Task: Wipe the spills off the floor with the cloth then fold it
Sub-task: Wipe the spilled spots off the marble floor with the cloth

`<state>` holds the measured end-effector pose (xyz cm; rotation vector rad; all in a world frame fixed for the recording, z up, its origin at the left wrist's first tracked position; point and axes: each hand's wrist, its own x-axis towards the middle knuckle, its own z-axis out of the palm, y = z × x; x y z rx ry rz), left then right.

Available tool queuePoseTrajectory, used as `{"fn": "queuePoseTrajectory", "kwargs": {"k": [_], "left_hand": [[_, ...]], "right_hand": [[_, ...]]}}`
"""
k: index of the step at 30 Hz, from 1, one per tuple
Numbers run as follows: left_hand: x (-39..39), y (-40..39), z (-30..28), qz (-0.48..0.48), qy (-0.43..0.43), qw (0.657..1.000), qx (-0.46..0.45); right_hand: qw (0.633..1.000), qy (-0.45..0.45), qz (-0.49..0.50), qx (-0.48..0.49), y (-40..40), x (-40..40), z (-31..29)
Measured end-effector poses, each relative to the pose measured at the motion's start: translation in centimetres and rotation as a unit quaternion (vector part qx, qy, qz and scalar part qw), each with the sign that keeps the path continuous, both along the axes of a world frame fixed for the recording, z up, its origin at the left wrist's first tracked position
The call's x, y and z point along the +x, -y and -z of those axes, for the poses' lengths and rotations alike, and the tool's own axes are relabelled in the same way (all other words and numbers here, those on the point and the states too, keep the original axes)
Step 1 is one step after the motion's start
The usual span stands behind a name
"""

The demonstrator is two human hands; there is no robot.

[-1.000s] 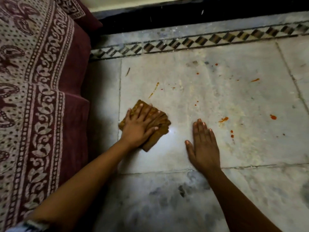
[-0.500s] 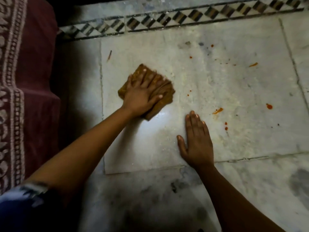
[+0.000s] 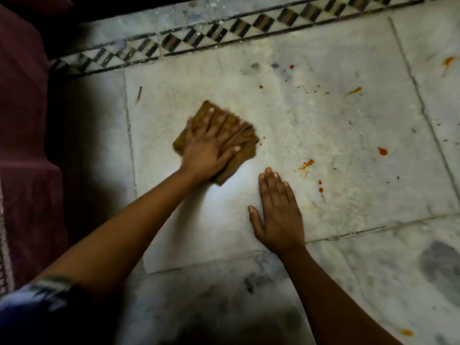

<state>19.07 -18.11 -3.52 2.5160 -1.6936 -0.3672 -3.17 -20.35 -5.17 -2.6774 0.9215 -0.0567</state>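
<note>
Nearest the camera, a dark patterned sleeve [image 3: 37, 302] sits at the lower left corner, cut off by the frame edge; its print is blurred. Both forearms reach forward over the pale marble floor [image 3: 323, 125].

Right hand [image 3: 278, 215]: flat on the floor, palm down, fingers straight and close together, thumb set apart to the left. It holds nothing.

Left hand [image 3: 211, 145]: pressed palm down on the cloth [image 3: 245, 150], fingers spread across its top. Hand and cloth are motion-blurred, so the cloth's edges are soft. The cloth is mustard-brown, folded into a thick pad, lying on the same large tile as the right hand, just left of and beyond it. How many layers it has cannot be told.

Spills [image 3: 306, 164]: orange-red drops and streaks lie scattered on the floor to the right of the cloth and beyond it, apart from both hands; one more orange spot shows near the bottom right edge. A thin dark streak lies left of the cloth.

Left edge: maroon fabric [image 3: 22, 120], mostly in shadow, cut off. Farthest: a black-and-white diamond border strip [image 3: 224, 33] runs across the floor. No containers in view.
</note>
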Motion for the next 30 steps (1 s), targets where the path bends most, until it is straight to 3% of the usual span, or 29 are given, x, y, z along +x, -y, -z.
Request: {"fn": "queuePoseTrajectory", "kwargs": {"k": [3, 8, 12, 16, 18, 20, 23, 30], "left_hand": [[3.2, -1.5, -0.4, -0.085, 0.008, 0.996, 0.015], [4.4, 7.0, -0.9, -0.193, -0.023, 0.98, 0.033], [-5.7, 9.8, -2.7, -0.101, -0.032, 0.994, -0.005], [-9.6, 3.1, -0.7, 0.013, -0.022, 1.0, -0.008], [-6.8, 2.1, -0.3, -0.028, -0.004, 1.0, 0.004], [-4.2, 3.3, -0.5, -0.13, 0.019, 0.991, 0.026], [-5.2, 7.4, -1.0, -0.201, -0.031, 0.979, 0.022], [-14.6, 7.9, -0.8, -0.008, -0.048, 0.999, 0.007]], "right_hand": [[1.0, 0.012, -0.001, 0.006, 0.0, 0.0, -0.1], [1.0, 0.017, 0.003, 0.006, 0.4, 0.3, 0.4], [0.994, 0.036, 0.093, -0.042, 0.6, -3.4, -1.4], [0.974, 0.016, 0.217, -0.064, 0.8, -7.6, -0.9], [0.972, -0.001, 0.224, -0.065, 1.4, -8.9, -0.7], [0.973, -0.011, 0.224, -0.046, 2.3, -9.6, -0.5], [0.975, -0.019, 0.218, -0.039, 2.7, -12.3, 0.0], [0.974, 0.005, 0.226, -0.029, 2.6, -13.6, 0.0]]}}
